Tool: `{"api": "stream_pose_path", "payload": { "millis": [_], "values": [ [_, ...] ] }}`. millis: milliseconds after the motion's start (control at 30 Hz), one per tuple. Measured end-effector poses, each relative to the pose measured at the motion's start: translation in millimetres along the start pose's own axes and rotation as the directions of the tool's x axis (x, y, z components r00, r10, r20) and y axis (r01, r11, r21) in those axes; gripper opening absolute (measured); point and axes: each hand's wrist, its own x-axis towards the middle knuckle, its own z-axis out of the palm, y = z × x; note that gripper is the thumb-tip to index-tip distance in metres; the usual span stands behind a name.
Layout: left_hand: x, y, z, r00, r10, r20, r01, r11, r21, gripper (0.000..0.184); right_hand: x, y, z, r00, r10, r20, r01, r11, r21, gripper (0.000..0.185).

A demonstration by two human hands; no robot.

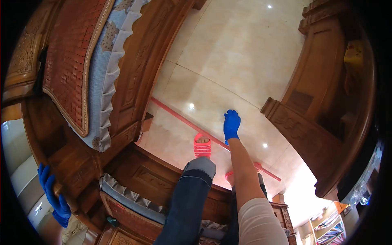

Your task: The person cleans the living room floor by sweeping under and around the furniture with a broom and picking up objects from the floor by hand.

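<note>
My left hand [54, 196], in a blue glove, is at the far left with its fingers around the edge of the wooden armrest [67, 196]. My right hand [231, 123], also in a blue glove, is near the middle over the tiled floor, its fingers curled; what they hold, if anything, is hidden. A long pink pole [179, 117] lies across the floor and passes near my right wrist. A pink crosspiece [267, 171] shows to the right of my forearm.
Carved wooden seats with a red mat [71, 61] and blue-grey cushion stand at left and below. A wooden table [302, 139] is at right, holding a yellow object [353, 53]. My feet wear pink slippers [202, 150]. A bookshelf [328, 228] stands lower right.
</note>
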Motion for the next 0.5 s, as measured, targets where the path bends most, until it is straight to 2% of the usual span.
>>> {"api": "stream_pose_path", "payload": {
  "millis": [100, 167, 267, 333, 367, 400, 433, 467, 500],
  "values": [
    [2.3, 3.9, 0.3, 1.0, -0.013, 0.016, 0.013, 1.0, 0.009, 0.05, -0.7, -4.8, 9.5, 0.993, 0.092, -0.075, -0.096, 0.994, -0.053, 0.014],
    [1.8, 3.5, -0.3, 1.0, -0.018, 0.026, 0.017, 1.0, 0.011, 0.05, -5.2, -4.8, 17.0, 0.994, 0.047, -0.099, -0.047, 0.999, 0.002, 0.012],
    [0.1, -0.2, 2.4, 1.0, -0.01, 0.014, 0.01, 1.0, 0.01, 0.05, -11.5, -14.2, 16.0, 0.992, 0.119, -0.047, -0.112, 0.985, 0.131, 0.015],
    [-3.0, -2.5, 1.0, 1.0, 0.005, -0.008, -0.005, 1.0, -0.007, 0.051, -23.2, -44.0, 10.7, 0.929, 0.309, -0.205, -0.133, 0.793, 0.594, 0.018],
    [-2.4, -2.3, 1.7, 1.0, 0.009, -0.01, -0.009, 1.0, -0.001, 0.051, -29.9, -61.7, -2.7, 0.931, 0.303, -0.205, -0.09, 0.732, 0.675, 0.017],
    [-1.3, -1.7, 3.1, 1.0, 0.013, -0.023, -0.013, 1.0, 0.001, 0.051, -33.8, -89.6, -34.9, 0.928, 0.311, -0.205, -0.026, 0.605, 0.796, 0.012],
    [0.0, -1.5, 3.6, 0.999, 0.027, -0.046, -0.029, 0.999, -0.033, 0.051, -41.9, -122.7, -75.1, 0.913, 0.409, 0.0, -0.089, 0.2, 0.976, 0.009],
    [0.3, -1.1, 2.9, 0.998, 0.036, -0.05, -0.037, 0.999, -0.014, 0.05, -53.7, -146.3, -138.0, 0.94, 0.338, 0.036, -0.152, 0.324, 0.934, 0.008],
    [1.3, -1.3, 2.2, 0.997, 0.05, -0.055, -0.05, 0.999, 0.004, 0.048, -64.6, -168.8, -210.6, 0.964, 0.261, -0.047, -0.065, 0.406, 0.911, 0.007]
  ]
}}
